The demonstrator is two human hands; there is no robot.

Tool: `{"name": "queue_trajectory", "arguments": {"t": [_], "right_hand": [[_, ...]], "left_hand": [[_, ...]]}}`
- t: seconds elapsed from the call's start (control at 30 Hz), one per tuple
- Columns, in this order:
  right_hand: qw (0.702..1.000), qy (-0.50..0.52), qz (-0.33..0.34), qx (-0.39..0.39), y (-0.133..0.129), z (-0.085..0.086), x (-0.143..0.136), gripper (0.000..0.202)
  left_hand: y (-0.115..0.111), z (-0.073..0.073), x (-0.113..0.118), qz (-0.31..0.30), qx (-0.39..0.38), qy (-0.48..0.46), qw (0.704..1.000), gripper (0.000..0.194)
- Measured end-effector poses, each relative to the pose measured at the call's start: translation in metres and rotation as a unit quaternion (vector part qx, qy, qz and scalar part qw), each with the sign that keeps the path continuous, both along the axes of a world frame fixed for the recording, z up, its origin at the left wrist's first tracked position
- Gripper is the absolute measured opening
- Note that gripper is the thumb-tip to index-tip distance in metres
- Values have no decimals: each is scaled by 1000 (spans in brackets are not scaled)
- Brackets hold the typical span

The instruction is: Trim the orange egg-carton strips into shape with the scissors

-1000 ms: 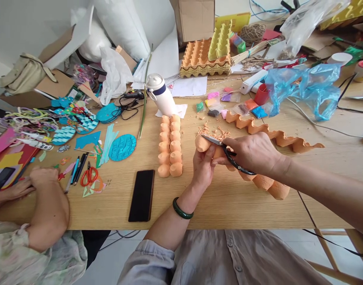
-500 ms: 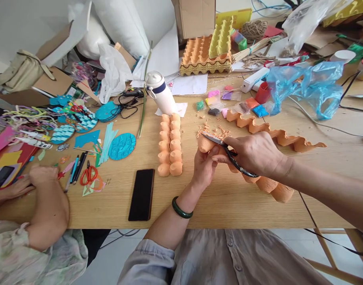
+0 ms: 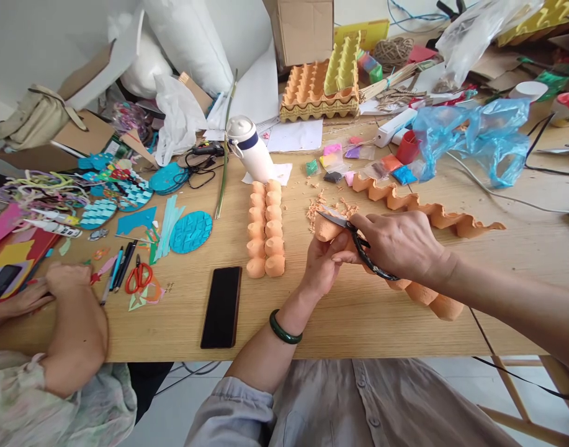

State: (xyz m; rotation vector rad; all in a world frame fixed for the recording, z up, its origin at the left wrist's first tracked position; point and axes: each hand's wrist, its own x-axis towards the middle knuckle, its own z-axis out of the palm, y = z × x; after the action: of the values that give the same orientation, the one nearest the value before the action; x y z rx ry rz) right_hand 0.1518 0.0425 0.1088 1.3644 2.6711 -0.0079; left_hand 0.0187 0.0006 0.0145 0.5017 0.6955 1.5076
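Note:
My left hand (image 3: 322, 264), a dark green bangle on its wrist, grips the near-left end of an orange egg-carton strip (image 3: 421, 293). The strip runs to the right beneath my right hand (image 3: 396, 242). That hand is closed on black-handled scissors (image 3: 335, 218), whose blades lie along the top of the end cup. Orange shavings (image 3: 318, 208) are scattered just beyond the cup. Behind my right hand lies a wavy orange carton edge piece (image 3: 433, 210). Two orange rows of cups (image 3: 265, 230) stand side by side left of my hands.
A black phone (image 3: 221, 307) lies near the front edge. Beyond the rows stands a white bottle (image 3: 251, 149). Red-handled scissors (image 3: 139, 277), pens and blue paper discs (image 3: 191, 232) are at left, near another person's arm (image 3: 82, 329). Egg trays (image 3: 303, 90) and blue bags (image 3: 474, 139) lie farther back.
The end cup and my left hand have shifted slightly to the right. My right hand still holds the scissors against the cup. The camera view has moved a little.

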Motion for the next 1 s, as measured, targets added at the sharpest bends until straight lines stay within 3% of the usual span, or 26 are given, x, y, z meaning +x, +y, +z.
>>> {"name": "queue_trajectory", "arguments": {"t": [0.2,0.47,0.73,1.0], "right_hand": [[1000,-7,-10,-12,-2,0,-3,50],[999,-30,-9,-29,-1,1,-2,51],[1000,21,0,-7,2,-9,3,75],[999,-1,-16,-35,2,-11,4,66]], "left_hand": [[-2,7,0,-16,-29,-42,999,23],[0,8,-3,-38,-35,-31,998,46],[0,0,-4,-56,-2,66,996,52],[2,-2,-3,-54,-47,29,997,40]]}}
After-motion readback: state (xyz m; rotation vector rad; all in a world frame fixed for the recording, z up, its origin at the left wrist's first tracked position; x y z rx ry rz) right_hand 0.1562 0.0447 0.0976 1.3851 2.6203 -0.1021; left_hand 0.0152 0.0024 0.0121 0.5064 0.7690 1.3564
